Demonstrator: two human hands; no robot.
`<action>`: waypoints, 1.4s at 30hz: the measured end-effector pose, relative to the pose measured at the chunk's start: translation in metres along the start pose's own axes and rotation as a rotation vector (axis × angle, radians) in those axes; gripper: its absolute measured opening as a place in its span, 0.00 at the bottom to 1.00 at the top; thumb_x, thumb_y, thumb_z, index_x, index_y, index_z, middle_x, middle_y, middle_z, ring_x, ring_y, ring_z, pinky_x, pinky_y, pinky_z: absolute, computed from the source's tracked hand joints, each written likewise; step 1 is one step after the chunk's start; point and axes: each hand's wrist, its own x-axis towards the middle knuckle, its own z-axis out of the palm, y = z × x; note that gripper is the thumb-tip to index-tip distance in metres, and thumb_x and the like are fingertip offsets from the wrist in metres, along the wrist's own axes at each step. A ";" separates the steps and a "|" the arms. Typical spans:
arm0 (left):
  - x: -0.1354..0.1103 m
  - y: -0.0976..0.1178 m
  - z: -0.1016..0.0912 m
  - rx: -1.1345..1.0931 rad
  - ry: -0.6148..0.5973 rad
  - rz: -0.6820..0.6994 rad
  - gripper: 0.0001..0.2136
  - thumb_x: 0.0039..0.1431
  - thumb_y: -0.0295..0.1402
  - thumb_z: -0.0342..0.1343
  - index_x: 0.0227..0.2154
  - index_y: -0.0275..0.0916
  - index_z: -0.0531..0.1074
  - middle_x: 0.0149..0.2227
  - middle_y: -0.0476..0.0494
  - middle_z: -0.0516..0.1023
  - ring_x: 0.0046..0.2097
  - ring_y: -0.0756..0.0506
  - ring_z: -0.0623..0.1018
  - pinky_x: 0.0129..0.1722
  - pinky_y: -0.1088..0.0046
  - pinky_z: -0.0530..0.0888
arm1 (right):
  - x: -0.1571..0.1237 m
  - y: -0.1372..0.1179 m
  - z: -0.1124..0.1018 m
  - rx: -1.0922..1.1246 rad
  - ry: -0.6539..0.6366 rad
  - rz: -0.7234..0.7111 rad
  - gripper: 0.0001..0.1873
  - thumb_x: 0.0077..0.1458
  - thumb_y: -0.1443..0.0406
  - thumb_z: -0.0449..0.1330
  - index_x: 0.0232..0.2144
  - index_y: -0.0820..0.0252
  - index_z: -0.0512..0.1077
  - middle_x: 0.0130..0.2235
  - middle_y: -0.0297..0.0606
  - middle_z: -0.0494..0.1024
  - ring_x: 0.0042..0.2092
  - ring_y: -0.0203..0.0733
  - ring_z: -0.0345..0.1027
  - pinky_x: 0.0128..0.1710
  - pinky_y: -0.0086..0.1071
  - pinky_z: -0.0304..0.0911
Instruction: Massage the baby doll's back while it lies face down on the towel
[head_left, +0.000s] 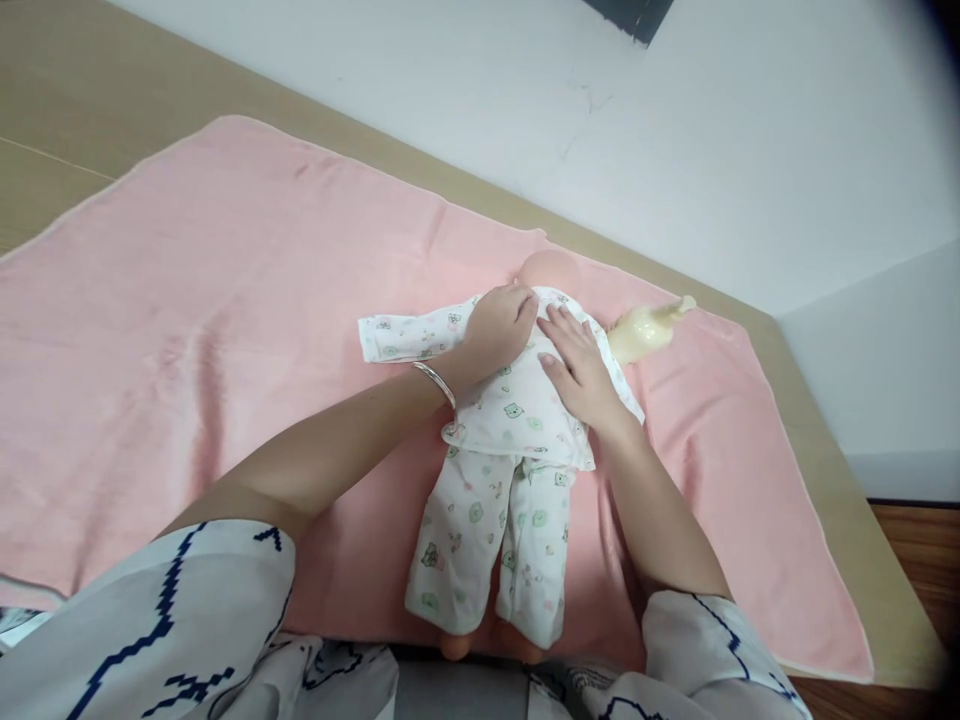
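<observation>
A baby doll (550,268) lies on its back on the pink blanket, its head at the far end and its feet (454,646) near my body. It is dressed in a white printed shirt (517,410) and matching pants (461,535). My left hand (501,325) is closed at the shirt's upper front by the collar, its fingers curled on the cloth. Flat on the chest, with fingers spread, rests my right hand (579,365). One sleeve (409,338) stretches out to the left; the other side is partly hidden behind my right hand.
A pale yellow pump bottle (643,333) lies on its side right of the doll. The pink blanket (150,330) covers much of the wooden table (82,60). A white wall (735,150) stands along the far edge, and brown wooden floor (919,540) shows at the right.
</observation>
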 end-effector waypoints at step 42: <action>-0.056 0.040 0.002 0.392 -0.060 0.118 0.21 0.68 0.31 0.43 0.60 0.29 0.65 0.63 0.29 0.68 0.66 0.33 0.65 0.68 0.52 0.58 | -0.004 0.009 0.010 -0.057 0.160 0.270 0.42 0.67 0.46 0.39 0.67 0.75 0.56 0.69 0.60 0.58 0.71 0.58 0.50 0.71 0.55 0.47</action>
